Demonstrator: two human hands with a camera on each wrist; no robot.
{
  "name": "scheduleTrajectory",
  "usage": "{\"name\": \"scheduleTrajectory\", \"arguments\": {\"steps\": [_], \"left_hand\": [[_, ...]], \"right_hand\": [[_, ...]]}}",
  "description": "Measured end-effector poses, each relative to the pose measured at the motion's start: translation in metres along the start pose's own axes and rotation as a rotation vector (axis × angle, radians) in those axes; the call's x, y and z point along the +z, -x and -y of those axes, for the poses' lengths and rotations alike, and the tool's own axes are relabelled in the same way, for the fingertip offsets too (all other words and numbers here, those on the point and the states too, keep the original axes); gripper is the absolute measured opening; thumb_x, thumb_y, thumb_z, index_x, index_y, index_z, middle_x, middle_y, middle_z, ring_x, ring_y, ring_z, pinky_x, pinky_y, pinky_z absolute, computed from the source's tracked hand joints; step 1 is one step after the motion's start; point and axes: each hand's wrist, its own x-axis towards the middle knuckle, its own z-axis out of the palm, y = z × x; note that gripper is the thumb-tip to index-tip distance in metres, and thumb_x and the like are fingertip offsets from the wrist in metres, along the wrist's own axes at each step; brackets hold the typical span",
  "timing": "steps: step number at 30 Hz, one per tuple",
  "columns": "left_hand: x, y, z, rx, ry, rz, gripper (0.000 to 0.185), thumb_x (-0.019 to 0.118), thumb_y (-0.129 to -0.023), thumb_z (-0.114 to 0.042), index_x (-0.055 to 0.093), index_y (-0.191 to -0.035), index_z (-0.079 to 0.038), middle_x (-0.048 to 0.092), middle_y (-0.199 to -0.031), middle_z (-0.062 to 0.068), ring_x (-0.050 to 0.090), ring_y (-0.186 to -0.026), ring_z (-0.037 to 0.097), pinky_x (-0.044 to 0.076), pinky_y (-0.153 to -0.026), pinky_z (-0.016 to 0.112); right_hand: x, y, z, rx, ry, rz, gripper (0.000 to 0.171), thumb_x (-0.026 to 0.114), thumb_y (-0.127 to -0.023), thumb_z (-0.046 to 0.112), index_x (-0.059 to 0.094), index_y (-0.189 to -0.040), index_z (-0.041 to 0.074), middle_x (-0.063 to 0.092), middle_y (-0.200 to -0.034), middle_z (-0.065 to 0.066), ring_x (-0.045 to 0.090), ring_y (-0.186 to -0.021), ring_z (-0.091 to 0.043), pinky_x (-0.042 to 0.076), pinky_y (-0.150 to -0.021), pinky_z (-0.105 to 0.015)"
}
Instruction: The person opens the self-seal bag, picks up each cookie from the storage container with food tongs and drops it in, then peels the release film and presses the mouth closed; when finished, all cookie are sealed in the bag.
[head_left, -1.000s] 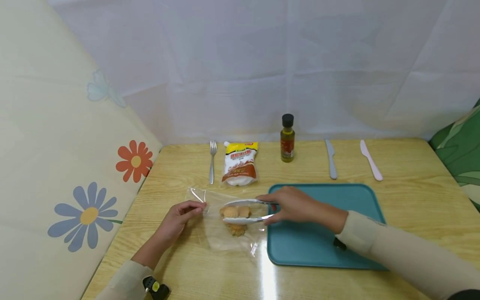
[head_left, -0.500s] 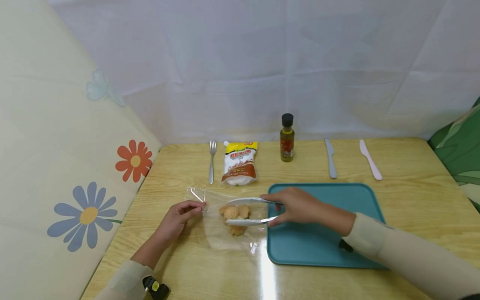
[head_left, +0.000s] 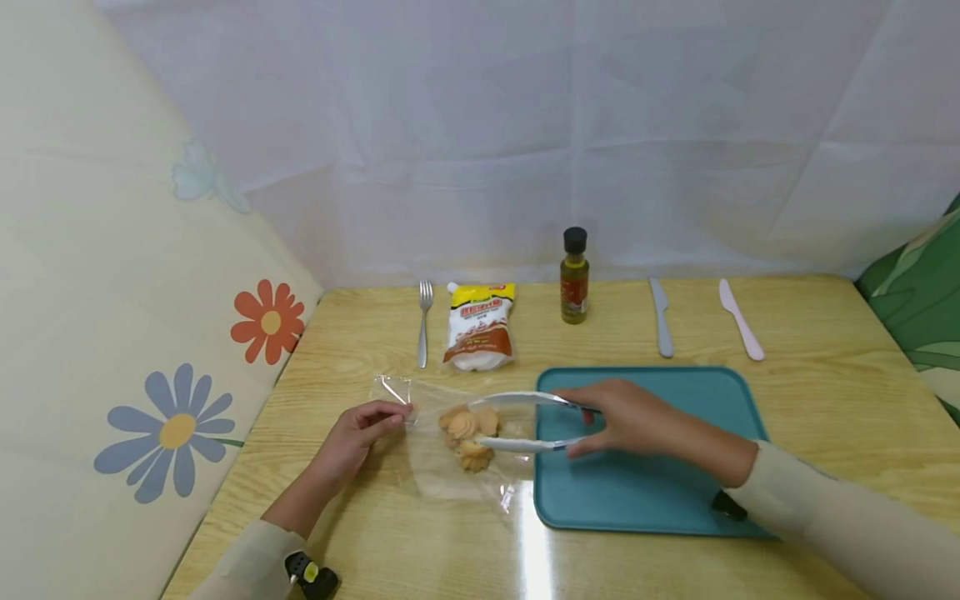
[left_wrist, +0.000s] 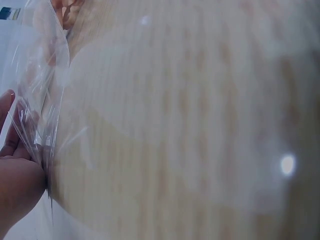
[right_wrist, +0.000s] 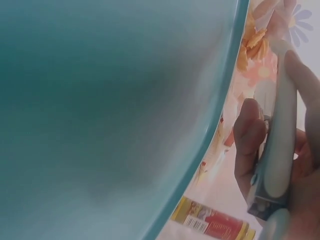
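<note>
My left hand [head_left: 365, 435] pinches the left edge of a clear plastic bag [head_left: 435, 483], which lies on the wooden table. In the left wrist view, thumb and fingers hold the crinkled bag film [left_wrist: 40, 85]. Several golden cookies [head_left: 463, 425] are bunched in the middle of the bag. My right hand [head_left: 637, 421] grips a pair of tongs [head_left: 517, 446] with white tips. The tong arms are spread apart with nothing between them; the lower tip overlaps the right side of the cookies. In the right wrist view, fingers curl around the tongs' handles [right_wrist: 282, 140].
A teal tray [head_left: 652, 512] sits right of the bag, under my right hand. Behind are a fork [head_left: 424, 325], a yellow, white and brown pouch [head_left: 480, 329], an oil bottle [head_left: 574, 279], a grey knife [head_left: 662, 321] and a pink knife [head_left: 742, 323]. Fabric walls stand behind and left.
My right hand has drawn the tongs to the right, away from the cookies, and the tong tips have left the cookies' far side. The cookies and my left hand stay put.
</note>
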Motion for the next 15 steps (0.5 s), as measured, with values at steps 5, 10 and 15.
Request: {"name": "scheduleTrajectory", "arguments": {"steps": [5,10,15], "left_hand": [[0.0,0.001,-0.001,-0.002,0.005,-0.004,0.032,0.064,-0.103,-0.012,0.066,-0.124,0.012,0.07,-0.13,0.011,0.064,-0.114,0.001,0.052,-0.094,0.017],[-0.001,0.001,-0.002,0.006,0.01,0.001,0.032,0.064,-0.103,-0.013,0.066,-0.124,0.011,0.072,-0.127,0.004,0.064,-0.113,0.002,0.053,-0.094,0.018],[-0.001,0.001,-0.001,-0.007,0.009,-0.001,0.032,0.065,-0.103,-0.015,0.068,-0.124,0.009,0.073,-0.124,-0.001,0.065,-0.113,0.002,0.052,-0.094,0.018]], "right_hand": [[-0.004,0.015,-0.007,0.025,-0.019,-0.027,0.08,0.084,-0.083,0.051,0.056,-0.149,0.016,0.059,-0.086,0.008,0.047,-0.07,-0.005,0.042,-0.064,-0.026],[-0.009,0.031,-0.013,0.044,-0.017,-0.049,0.079,0.083,-0.084,0.05,0.056,-0.149,0.015,0.058,-0.085,0.008,0.045,-0.068,-0.004,0.041,-0.062,-0.025],[-0.013,0.047,-0.019,0.074,-0.04,-0.068,0.078,0.083,-0.084,0.046,0.056,-0.149,0.012,0.056,-0.084,0.006,0.044,-0.065,-0.002,0.039,-0.06,-0.025]]}}
